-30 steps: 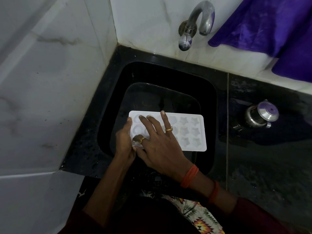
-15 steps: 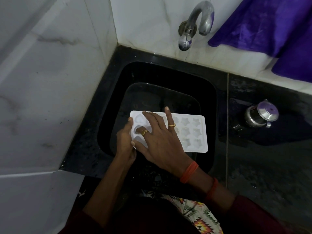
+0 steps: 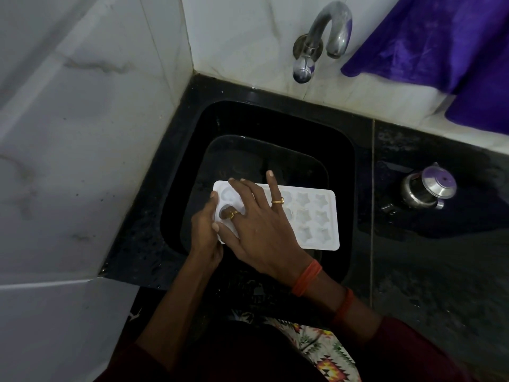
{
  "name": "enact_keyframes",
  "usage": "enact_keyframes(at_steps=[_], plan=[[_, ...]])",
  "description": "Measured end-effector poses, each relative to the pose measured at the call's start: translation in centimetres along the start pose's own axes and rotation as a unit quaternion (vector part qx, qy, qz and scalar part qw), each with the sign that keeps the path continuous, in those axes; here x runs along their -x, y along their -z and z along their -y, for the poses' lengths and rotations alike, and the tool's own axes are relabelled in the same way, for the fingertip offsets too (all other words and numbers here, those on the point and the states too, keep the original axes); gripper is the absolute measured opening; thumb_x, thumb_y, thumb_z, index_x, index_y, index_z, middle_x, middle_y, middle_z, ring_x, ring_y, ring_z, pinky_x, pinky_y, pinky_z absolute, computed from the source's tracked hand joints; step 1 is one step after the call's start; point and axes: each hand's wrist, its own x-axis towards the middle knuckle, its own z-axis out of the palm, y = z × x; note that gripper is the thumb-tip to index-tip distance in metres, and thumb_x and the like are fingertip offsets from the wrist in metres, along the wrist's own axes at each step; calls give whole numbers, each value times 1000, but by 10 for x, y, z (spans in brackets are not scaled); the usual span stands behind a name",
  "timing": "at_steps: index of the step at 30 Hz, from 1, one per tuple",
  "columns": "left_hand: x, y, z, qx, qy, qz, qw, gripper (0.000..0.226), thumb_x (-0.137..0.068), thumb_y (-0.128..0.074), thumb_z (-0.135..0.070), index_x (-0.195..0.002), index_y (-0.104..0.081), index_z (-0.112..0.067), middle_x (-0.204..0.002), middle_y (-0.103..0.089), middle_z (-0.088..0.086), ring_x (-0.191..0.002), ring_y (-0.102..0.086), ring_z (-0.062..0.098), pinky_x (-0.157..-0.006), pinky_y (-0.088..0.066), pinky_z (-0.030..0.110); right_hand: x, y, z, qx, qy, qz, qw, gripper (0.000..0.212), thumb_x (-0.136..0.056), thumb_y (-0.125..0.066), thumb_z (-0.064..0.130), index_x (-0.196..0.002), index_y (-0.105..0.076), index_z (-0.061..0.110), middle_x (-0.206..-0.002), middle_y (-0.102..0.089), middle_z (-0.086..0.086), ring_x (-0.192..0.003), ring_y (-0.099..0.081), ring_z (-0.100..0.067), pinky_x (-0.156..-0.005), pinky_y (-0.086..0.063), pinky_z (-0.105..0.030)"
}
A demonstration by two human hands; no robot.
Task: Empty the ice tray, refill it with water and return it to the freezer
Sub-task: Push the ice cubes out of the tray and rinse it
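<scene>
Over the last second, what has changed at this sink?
The right hand slid slightly away from the person across the ice tray, and its forefinger curled down into a cell near the tray's left end. The left hand still grips that end. The tray stays over the sink; the tap and steel pot are unmoved.
</scene>
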Motion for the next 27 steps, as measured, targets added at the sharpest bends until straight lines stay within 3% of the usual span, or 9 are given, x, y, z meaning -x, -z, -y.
enact_keyframes(at_steps=[13,20,24,27], plan=[[0,1,2,3,-16,-11,1000,49,-101,-53,-49,-115,-72,-6,-110,-75,19,-107,-72,36,-97,-54,49,0,-5,1,10,-4,13,1000,63,-103,-25,61,-104,-76,25,-151,-48,-9,-144,-37,-22,-125,2,-55],[0,1,2,-2,-8,-13,1000,51,-99,-53,-50,-116,-71,-6,-107,-76,18,-99,-74,31,-84,-57,40,-2,-5,-1,9,2,12,1000,62,-103,-26,61,-101,-75,24,-152,-47,-10,-144,-38,-24,-125,-2,-56],[0,2,3,-2,-20,-14,1000,43,-100,-56,-47,-109,-75,-10,-107,-76,18,-100,-74,33,-89,-57,45,-5,-6,-2,27,1,24,999,63,-103,-25,63,-97,-76,26,-154,-44,-12,-145,-37,-26,-125,2,-55],[0,1,3,16,-8,-15,1000,39,-99,-58,-46,-90,-81,-16,-99,-78,15,-90,-77,30,-70,-62,38,-8,-6,-6,30,-1,16,999,62,-102,-27,63,-97,-77,27,-154,-45,-12,-144,-38,-27,-124,-3,-57]])
